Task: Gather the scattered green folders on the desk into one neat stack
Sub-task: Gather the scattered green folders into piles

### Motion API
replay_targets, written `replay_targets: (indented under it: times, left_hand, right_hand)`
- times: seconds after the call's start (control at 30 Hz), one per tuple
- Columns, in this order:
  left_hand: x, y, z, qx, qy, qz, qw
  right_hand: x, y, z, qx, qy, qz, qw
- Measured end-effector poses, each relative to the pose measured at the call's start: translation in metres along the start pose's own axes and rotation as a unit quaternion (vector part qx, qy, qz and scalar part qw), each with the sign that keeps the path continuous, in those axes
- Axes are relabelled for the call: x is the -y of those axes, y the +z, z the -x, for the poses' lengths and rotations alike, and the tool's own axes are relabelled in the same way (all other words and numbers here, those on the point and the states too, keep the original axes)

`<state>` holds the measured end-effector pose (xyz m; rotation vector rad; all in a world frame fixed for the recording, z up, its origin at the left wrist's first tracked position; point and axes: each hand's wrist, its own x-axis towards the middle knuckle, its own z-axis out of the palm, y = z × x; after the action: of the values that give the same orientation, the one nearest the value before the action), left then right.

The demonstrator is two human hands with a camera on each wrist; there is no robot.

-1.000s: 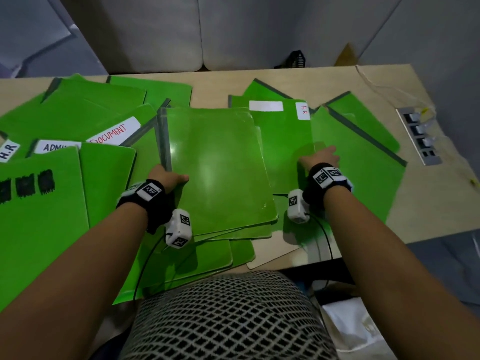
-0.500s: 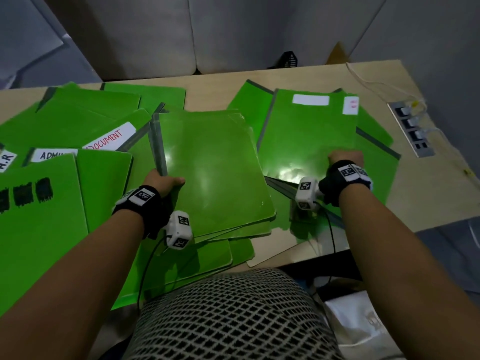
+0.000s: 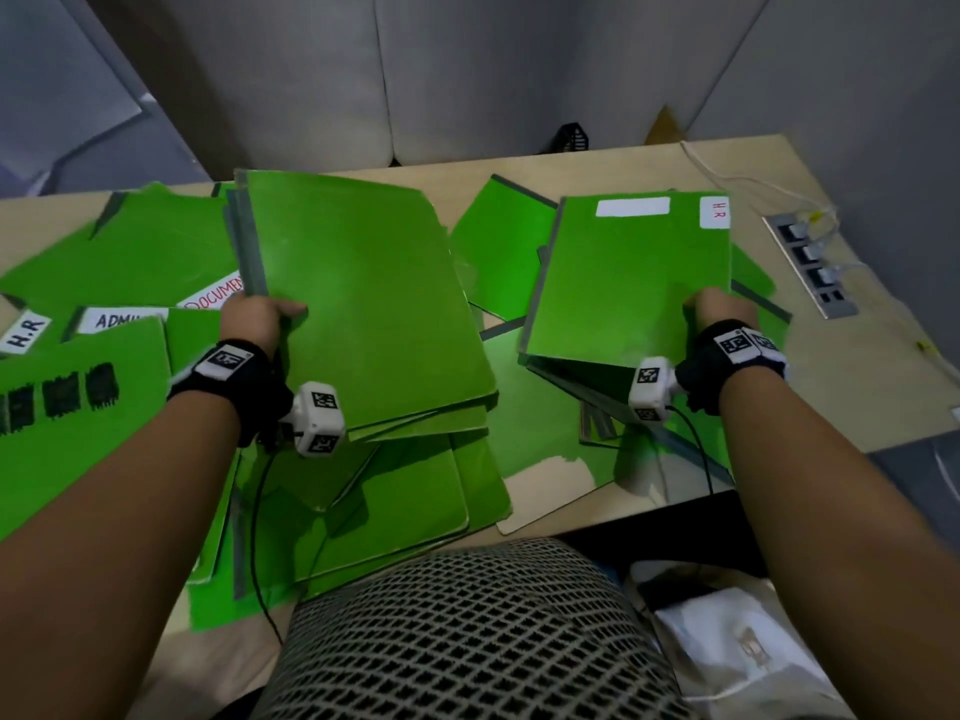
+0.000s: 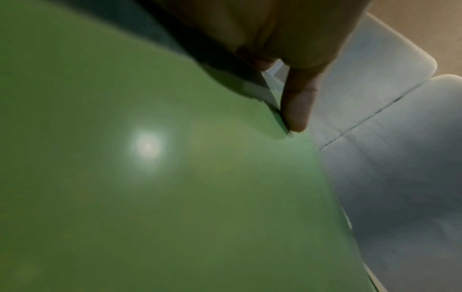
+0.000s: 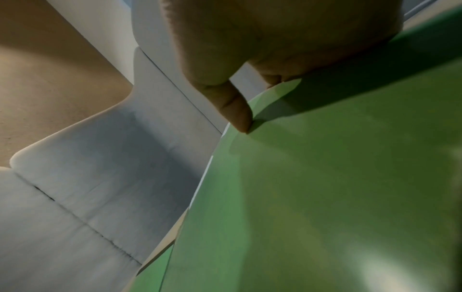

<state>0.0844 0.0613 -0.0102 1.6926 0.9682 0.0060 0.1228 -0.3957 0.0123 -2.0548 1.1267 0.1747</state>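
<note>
My left hand (image 3: 260,317) grips the left edge of a bundle of green folders (image 3: 363,304), lifted and tilted above the desk; its thumb (image 4: 297,110) lies on the top cover (image 4: 150,177). My right hand (image 3: 719,309) grips a second bundle of green folders (image 3: 628,278) with a blank white label and an "H R" label, also raised off the desk; the thumb (image 5: 237,112) presses on its cover (image 5: 325,187). More green folders (image 3: 78,433) lie scattered at the left, under both bundles and at the front edge (image 3: 389,511).
The wooden desk (image 3: 857,397) shows bare at the right, with a power strip (image 3: 810,267) and a white cable near the right rim. A grey sofa stands behind the desk. A chequered lap and a white bag lie below the front edge.
Both hands have lifted their folder bundles off the desk. The left bundle rose and tilted; the right bundle rose and shifted right, away from the folders beneath it.
</note>
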Motion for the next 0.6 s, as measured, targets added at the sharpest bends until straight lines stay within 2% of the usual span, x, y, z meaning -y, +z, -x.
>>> replay_targets:
  times: [0.2,0.37,0.5,0.6]
  left_hand:
    - [-0.003,-0.034,-0.005,-0.020,0.022,-0.032,0.999]
    - [0.010,-0.038,0.001,0.008,-0.021,-0.023,0.999]
    - [0.024,-0.034,0.007,0.021,-0.048,-0.024,0.998]
    - [0.027,-0.027,0.012,0.028,-0.050,-0.023,0.998]
  right_hand:
    - [-0.004,0.004,0.022,0.055,0.025,0.002,0.998]
    - [-0.022,0.023,0.036,0.100,0.059,-0.006,0.993]
    - [-0.041,0.039,0.039,0.102,0.010,0.088,0.991]
    - [-0.048,0.045,0.037,0.061,-0.014,0.151,0.987]
